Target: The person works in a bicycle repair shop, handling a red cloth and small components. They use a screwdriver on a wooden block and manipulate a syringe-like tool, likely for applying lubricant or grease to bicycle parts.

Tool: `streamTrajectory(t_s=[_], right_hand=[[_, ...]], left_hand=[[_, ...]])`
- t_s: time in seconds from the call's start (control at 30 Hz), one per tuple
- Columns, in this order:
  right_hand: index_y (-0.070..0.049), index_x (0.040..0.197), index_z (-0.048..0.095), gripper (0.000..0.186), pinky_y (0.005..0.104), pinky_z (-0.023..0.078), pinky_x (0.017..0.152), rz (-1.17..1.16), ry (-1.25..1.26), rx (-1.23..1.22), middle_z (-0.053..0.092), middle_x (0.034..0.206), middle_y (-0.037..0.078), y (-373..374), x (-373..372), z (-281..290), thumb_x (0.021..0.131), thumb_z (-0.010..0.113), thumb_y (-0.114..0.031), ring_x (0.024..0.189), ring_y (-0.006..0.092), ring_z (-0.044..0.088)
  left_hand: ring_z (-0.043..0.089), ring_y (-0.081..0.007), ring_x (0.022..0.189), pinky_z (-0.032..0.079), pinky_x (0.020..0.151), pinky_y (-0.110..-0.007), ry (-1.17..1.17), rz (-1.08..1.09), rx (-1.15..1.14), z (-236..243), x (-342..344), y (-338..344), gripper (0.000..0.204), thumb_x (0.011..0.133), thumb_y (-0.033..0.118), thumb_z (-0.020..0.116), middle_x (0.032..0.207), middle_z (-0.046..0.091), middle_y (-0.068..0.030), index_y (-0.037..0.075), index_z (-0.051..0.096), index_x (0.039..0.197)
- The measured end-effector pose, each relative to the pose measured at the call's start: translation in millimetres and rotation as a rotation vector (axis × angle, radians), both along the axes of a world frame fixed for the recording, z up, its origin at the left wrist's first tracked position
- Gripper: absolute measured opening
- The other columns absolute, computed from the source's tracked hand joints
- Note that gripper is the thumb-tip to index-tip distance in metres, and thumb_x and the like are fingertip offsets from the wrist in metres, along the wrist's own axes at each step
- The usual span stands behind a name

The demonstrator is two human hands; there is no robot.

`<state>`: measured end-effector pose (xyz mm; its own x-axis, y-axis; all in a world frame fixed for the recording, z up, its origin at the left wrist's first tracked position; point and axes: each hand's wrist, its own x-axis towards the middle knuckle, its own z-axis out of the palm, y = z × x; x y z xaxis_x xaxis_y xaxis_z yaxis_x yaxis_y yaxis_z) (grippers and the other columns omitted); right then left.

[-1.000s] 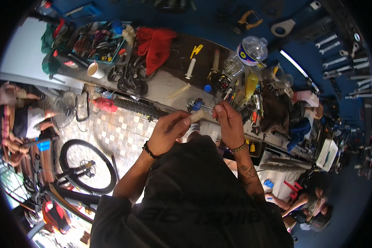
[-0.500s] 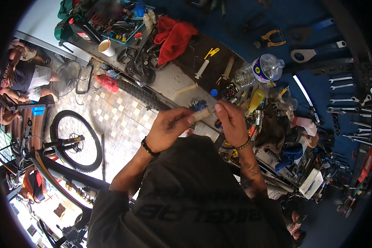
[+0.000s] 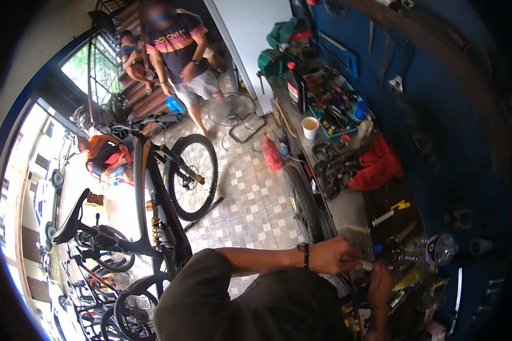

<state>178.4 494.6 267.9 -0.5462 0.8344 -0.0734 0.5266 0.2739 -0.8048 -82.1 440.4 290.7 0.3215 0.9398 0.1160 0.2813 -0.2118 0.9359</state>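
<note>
Mostly hidden by fingers, the small pale piece (image 3: 366,265) is between the 2 hands, near the workbench (image 3: 341,209); its shape is hard to make out. The left hand (image 3: 337,254) pinches it. The right hand (image 3: 380,285) is dim, and I cannot tell whether it grips anything. A red cloth (image 3: 381,165) lies on the workbench. The dark sleeve (image 3: 193,292) partly covers a bicycle (image 3: 172,230) on the tiled floor (image 3: 250,204).

Small pale piece (image 3: 366,265), between the hands (image 3: 331,256) (image 3: 381,286)
</note>
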Motion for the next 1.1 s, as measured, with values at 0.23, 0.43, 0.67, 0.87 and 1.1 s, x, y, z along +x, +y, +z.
streamTrajectory(t_s=[0.23, 0.43, 0.67, 0.87, 1.1], right_hand=[[0.0, 0.094, 0.064, 0.043, 0.0381, 0.045, 0.053, 0.127, -0.033, -0.083, 0.06, 0.069, 0.012, 4, 8, -37, 0.111, 0.045, -0.034, 0.052, 0.0193, 0.057], [-0.001, 0.107, 0.07, 0.034, 0.0523, 0.048, 0.082, 0.187, -0.124, 0.109, 0.067, 0.092, 0.022, -1, 3, 1, 0.105, 0.058, -0.033, 0.087, 0.0429, 0.064], [-0.003, 0.115, 0.068, 0.031, 0.0499, 0.054, 0.082, 0.075, -0.039, 0.01, 0.072, 0.096, 0.021, 25, -5, 28, 0.108, 0.053, -0.03, 0.09, 0.0408, 0.07], [-0.008, 0.124, 0.065, 0.026, 0.0336, 0.048, 0.072, -0.146, 0.169, -0.069, 0.066, 0.091, 0.005, 60, -24, 42, 0.113, 0.045, -0.022, 0.076, 0.0142, 0.057], [-0.004, 0.113, 0.062, 0.025, 0.0305, 0.042, 0.064, 0.056, 0.253, 0.069, 0.05, 0.074, -0.001, 52, -46, 36, 0.113, 0.047, -0.025, 0.067, 0.0107, 0.047]], left_hand=[[0.074, -0.0289, 0.082, 0.056, 0.067, -0.041, 0.102, 0.091, 0.11, -15, -1, -17, 0.025, 0.103, 0.023, 0.066, 0.088, 0.073, -0.0154, 0.001, 0.07, 0.114], [0.066, -0.0116, 0.066, 0.052, 0.057, -0.029, -0.411, -0.09, -0.517, -26, -7, -19, 0.028, 0.108, 0.027, 0.059, 0.072, 0.064, -0.0026, 0.001, 0.069, 0.108], [0.072, -0.0131, 0.083, 0.059, 0.074, -0.031, -0.262, 0.007, -0.312, -35, -24, -4, 0.028, 0.109, 0.027, 0.061, 0.093, 0.074, -0.0061, 0.001, 0.069, 0.115], [0.059, -0.006, 0.081, 0.049, 0.073, -0.026, -0.203, 0.47, -0.307, 11, -51, 10, 0.034, 0.102, 0.027, 0.073, 0.092, 0.07, -0.0017, -0.002, 0.069, 0.12], [0.064, -0.0103, 0.082, 0.05, 0.075, -0.028, -0.065, 0.339, -0.161, 13, -24, 6, 0.03, 0.098, 0.015, 0.077, 0.09, 0.073, -0.0084, -0.002, 0.068, 0.121]])
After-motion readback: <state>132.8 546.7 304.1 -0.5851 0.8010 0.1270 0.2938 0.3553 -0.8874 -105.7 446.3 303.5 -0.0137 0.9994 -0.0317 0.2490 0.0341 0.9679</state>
